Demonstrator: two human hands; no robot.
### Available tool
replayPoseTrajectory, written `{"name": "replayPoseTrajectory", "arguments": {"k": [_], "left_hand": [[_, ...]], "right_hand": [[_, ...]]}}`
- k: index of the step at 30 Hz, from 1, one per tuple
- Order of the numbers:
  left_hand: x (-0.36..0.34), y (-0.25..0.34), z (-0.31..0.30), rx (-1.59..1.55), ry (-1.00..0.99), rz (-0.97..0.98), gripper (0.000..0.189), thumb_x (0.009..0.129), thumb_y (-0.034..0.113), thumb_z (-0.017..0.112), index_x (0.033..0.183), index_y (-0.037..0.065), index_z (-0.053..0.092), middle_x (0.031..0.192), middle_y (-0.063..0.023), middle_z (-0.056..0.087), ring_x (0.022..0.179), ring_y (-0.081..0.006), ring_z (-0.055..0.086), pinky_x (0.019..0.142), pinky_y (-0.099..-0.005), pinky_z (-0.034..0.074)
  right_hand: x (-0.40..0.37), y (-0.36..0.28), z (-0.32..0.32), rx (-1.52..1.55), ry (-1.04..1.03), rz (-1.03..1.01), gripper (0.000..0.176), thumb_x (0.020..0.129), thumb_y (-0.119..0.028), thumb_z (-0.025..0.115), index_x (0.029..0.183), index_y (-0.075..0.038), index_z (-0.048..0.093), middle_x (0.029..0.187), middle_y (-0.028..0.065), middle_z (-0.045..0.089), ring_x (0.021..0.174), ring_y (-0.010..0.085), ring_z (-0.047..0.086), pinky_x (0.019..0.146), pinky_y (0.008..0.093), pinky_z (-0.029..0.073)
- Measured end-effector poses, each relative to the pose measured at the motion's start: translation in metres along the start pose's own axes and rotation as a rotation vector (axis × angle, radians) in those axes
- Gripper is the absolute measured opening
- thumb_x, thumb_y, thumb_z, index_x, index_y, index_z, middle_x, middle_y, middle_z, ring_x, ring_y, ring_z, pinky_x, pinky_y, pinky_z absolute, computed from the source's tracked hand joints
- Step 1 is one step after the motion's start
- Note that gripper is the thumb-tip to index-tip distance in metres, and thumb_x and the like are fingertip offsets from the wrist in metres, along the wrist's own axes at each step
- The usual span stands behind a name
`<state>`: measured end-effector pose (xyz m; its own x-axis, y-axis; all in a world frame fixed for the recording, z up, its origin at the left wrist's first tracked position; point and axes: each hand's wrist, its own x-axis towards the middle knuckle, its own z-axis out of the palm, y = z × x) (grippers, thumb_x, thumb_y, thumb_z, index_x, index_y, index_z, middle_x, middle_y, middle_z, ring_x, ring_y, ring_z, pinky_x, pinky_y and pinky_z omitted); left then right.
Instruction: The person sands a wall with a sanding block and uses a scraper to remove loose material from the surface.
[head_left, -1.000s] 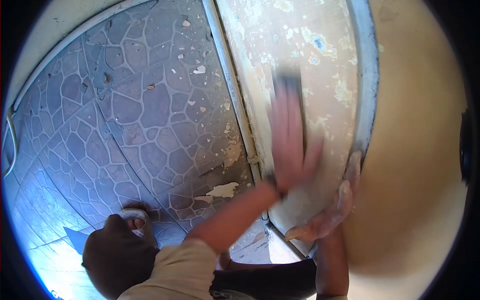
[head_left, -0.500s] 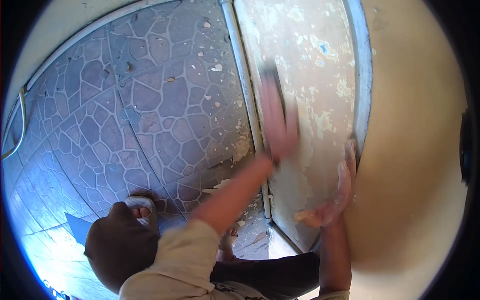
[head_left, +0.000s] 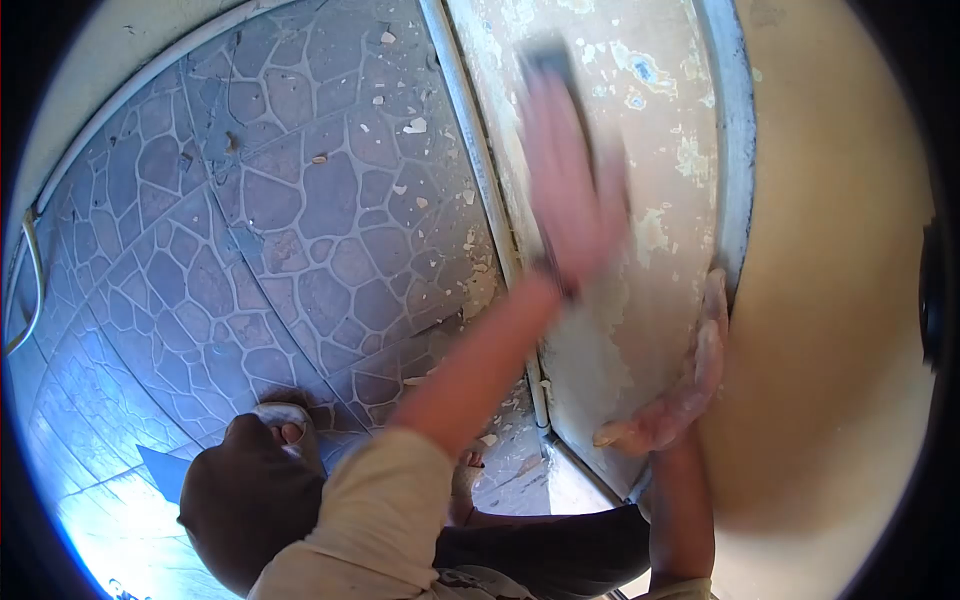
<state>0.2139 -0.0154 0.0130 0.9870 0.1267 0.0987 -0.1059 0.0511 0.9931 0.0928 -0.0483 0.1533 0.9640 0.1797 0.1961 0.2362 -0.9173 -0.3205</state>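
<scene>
Beige flat panel with flaking paint [head_left: 640,310] lies between a slim pale pipe [head_left: 482,170] and a raised grey-white border strip [head_left: 738,150]. Left hand [head_left: 575,190]: extended along a dark rectangular block [head_left: 545,58], grasping it, presumably to spread pressure. Right hand [head_left: 685,400]: unclenched, fingertips at the strip, likely bracing.

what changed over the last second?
The bare left hand slid the dark grey rectangular block up-picture along the peeling beige wall, from below to roughly level with the chipped, blue-centred patch. No visible pickup or release. The bare right hand stayed by the raised grey-white strip.
</scene>
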Motion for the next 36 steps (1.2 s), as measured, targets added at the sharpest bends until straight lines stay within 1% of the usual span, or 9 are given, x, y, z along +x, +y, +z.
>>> {"name": "replayPoseTrajectory", "arguments": {"k": [5,10,11,12,16,21,24,28,36], "left_hand": [[-0.204,0.049,-0.001,-0.087,-0.17,0.104,0.068,0.089,0.031,0.048,0.142,-0.006,0.024,0.147,-0.0341,0.019,0.138,-0.0492,0.017,0.109,-0.0643,0.009],[0.002,0.037,0.007,-0.049,-0.018,0.132,0.066,0.09,0.025,0.045,0.144,-0.007,0.022,0.15,-0.0289,0.02,0.138,-0.0471,0.019,0.112,-0.054,0.014],[0.049,0.035,-0.003,-0.064,-0.231,0.026,0.06,0.093,0.018,0.044,0.142,-0.009,0.022,0.147,-0.0299,0.025,0.137,-0.0467,0.021,0.114,-0.0468,0.017],[0.064,0.034,0.016,0.076,0.198,0.168,0.054,0.097,0.027,0.038,0.139,-0.008,0.032,0.143,-0.0288,0.033,0.135,-0.0378,0.03,0.114,-0.0359,0.021],[-0.058,0.047,0.005,-0.086,0.018,0.121,0.062,0.091,0.023,0.044,0.143,-0.007,0.024,0.149,-0.0294,0.02,0.137,-0.047,0.022,0.112,-0.0555,0.015],[-0.242,0.065,-0.012,-0.103,-0.334,0.005,0.066,0.091,0.024,0.045,0.143,-0.009,0.019,0.148,-0.0342,0.014,0.137,-0.0528,0.012,0.11,-0.0622,0.01],[-0.258,0.069,-0.03,-0.05,-0.612,0.0,0.07,0.092,0.025,0.045,0.143,-0.011,0.015,0.149,-0.035,0.008,0.138,-0.0536,0.006,0.111,-0.0613,0.007],[-0.256,0.087,-0.038,-0.27,-0.426,-0.082,0.065,0.091,0.015,0.045,0.144,-0.01,0.016,0.15,-0.0338,0.006,0.14,-0.0497,0.006,0.113,-0.0538,0.008],[-0.241,0.081,-0.061,-0.365,-0.377,0.013,0.053,0.088,0.01,0.062,0.134,-0.007,0.043,0.149,-0.0292,0.021,0.137,-0.0407,0.028,0.109,-0.0445,0.027]], "right_hand": [[-0.007,0.003,-0.008,0.061,-0.05,0.011,0.11,0.074,-0.069,0.062,0.146,0.0,0.014,0.147,0.0333,0.019,0.138,0.0453,0.021,0.112,0.0525,0.017],[-0.009,0.004,-0.003,0.126,-0.029,0.03,0.113,0.072,-0.068,0.064,0.146,0.0,0.013,0.148,0.0333,0.018,0.139,0.0443,0.02,0.113,0.0505,0.014],[-0.01,0.004,-0.003,0.138,-0.029,0.044,0.113,0.072,-0.068,0.065,0.146,0.0,0.013,0.148,0.0333,0.018,0.139,0.0441,0.02,0.113,0.0501,0.014],[-0.009,0.004,-0.004,0.145,-0.03,0.047,0.114,0.072,-0.068,0.065,0.146,0.001,0.013,0.148,0.0333,0.018,0.139,0.0439,0.019,0.113,0.0497,0.013],[-0.001,0.007,-0.005,0.131,-0.04,-0.025,0.113,0.072,-0.065,0.066,0.146,0.002,0.013,0.147,0.0333,0.019,0.139,0.0438,0.019,0.114,0.0484,0.012],[0.007,-0.005,-0.011,0.069,-0.006,0.037,0.096,0.074,-0.063,0.065,0.133,0.008,0.041,0.134,0.0316,0.043,0.125,0.043,0.044,0.105,0.048,0.033],[0.004,-0.032,-0.024,0.109,-0.016,0.201,0.056,0.081,-0.033,0.069,0.123,0.002,0.055,0.129,0.0233,0.052,0.121,0.0358,0.051,0.101,0.0417,0.039],[-0.046,-0.084,-0.056,-0.055,-0.087,0.233,0.03,0.081,-0.004,0.067,0.11,-0.001,0.064,0.112,0.0185,0.064,0.105,0.0316,0.062,0.088,0.0354,0.05],[-0.174,-0.103,-0.066,-0.105,-0.224,0.654,0.024,0.078,0.001,0.068,0.101,-0.003,0.065,0.092,0.0164,0.066,0.078,0.0291,0.066,0.07,0.0354,0.053]]}}
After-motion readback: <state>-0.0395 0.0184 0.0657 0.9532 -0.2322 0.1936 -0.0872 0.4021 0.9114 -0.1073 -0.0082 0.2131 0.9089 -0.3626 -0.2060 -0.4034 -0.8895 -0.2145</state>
